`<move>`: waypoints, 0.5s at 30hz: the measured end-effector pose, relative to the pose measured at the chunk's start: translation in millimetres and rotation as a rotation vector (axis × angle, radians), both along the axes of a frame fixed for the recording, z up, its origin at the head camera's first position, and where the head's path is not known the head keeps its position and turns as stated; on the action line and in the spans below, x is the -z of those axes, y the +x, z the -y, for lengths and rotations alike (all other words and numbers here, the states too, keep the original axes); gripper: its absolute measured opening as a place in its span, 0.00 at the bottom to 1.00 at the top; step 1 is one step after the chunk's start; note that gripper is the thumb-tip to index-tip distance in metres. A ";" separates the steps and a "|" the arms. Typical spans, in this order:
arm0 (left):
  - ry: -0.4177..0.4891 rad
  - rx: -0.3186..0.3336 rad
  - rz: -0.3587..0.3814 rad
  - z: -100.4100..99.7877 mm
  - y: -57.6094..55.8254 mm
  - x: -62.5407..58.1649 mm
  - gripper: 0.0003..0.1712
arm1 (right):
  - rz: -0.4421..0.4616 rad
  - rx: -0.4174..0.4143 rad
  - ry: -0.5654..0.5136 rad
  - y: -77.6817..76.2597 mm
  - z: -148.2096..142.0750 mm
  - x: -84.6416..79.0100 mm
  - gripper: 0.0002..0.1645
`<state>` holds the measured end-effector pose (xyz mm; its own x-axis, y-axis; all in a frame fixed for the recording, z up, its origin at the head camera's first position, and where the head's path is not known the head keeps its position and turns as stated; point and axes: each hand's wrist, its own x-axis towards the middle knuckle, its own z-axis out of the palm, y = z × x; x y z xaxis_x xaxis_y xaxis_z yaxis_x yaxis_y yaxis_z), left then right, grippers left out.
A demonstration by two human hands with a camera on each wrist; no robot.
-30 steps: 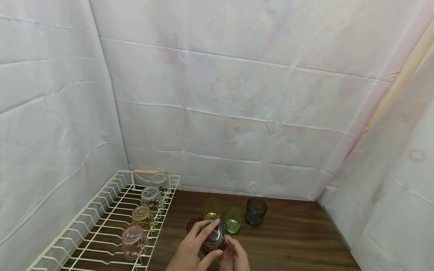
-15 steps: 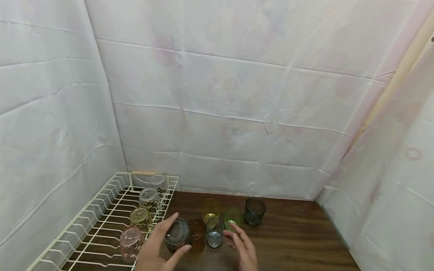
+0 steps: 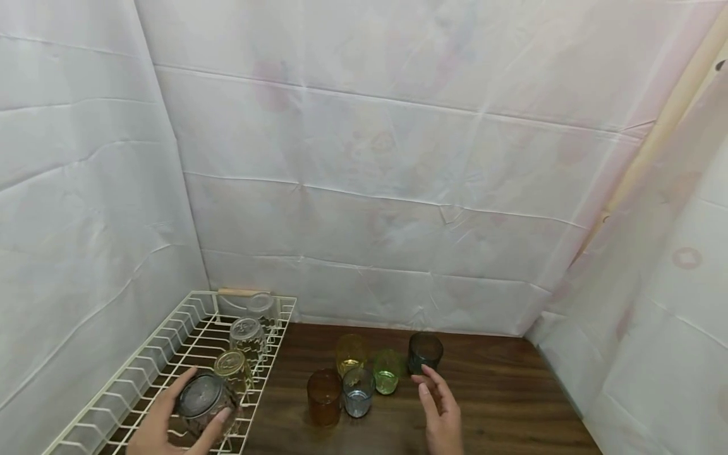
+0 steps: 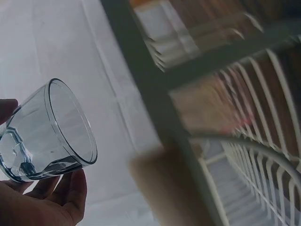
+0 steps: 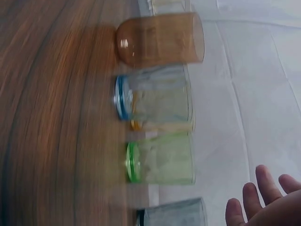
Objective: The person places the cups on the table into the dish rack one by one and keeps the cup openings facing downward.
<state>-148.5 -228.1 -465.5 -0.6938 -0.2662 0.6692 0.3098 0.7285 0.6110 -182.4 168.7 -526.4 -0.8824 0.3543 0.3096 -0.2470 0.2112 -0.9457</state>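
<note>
In the head view my left hand grips a bluish-grey drinking glass with its base up, over the near part of the white wire rack. The left wrist view shows this glass as clear and blue-tinted, fingers around its base end. My right hand holds nothing; its fingers are loosely bent, close to a dark grey glass. Standing upright nearby are a brown glass, a blue-tinted glass, a yellow glass and a green glass.
Along the rack's right side, upside down, are a yellowish glass and two clear glasses, one nearer and one at the back. White sheeting encloses the dark wooden table on the back and sides.
The left hand has carried the bluish-grey glass leftward from the table glasses to over the rack, hiding the pink glass there. The right hand has come away from it and moved right.
</note>
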 end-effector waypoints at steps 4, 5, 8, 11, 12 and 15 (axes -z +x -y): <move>-0.021 -0.024 0.149 18.8 0.6 6.3 0.53 | -0.019 0.069 -0.009 1.6 -7.2 1.5 0.22; -0.024 -0.039 0.180 21.8 0.7 8.2 0.53 | -0.026 0.082 -0.010 2.3 -8.6 1.4 0.23; -0.025 -0.105 0.234 25.6 0.5 13.0 0.53 | -0.059 0.110 -0.009 3.1 -11.9 1.0 0.26; -0.014 -0.134 0.223 26.1 -0.1 17.7 0.52 | -0.080 0.126 0.003 3.7 -15.2 0.9 0.28; -0.018 -0.137 0.217 26.2 -0.6 19.3 0.52 | -0.086 0.131 0.003 3.7 -16.3 1.1 0.28; -0.048 -0.104 0.219 30.8 -3.2 24.0 0.51 | -0.085 0.143 0.007 4.3 -19.1 1.7 0.29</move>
<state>-151.7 -258.8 -489.5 -0.7941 -0.3154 0.5196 0.0958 0.7792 0.6194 -178.2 187.8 -528.1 -0.7937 0.4717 0.3841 -0.2934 0.2563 -0.9210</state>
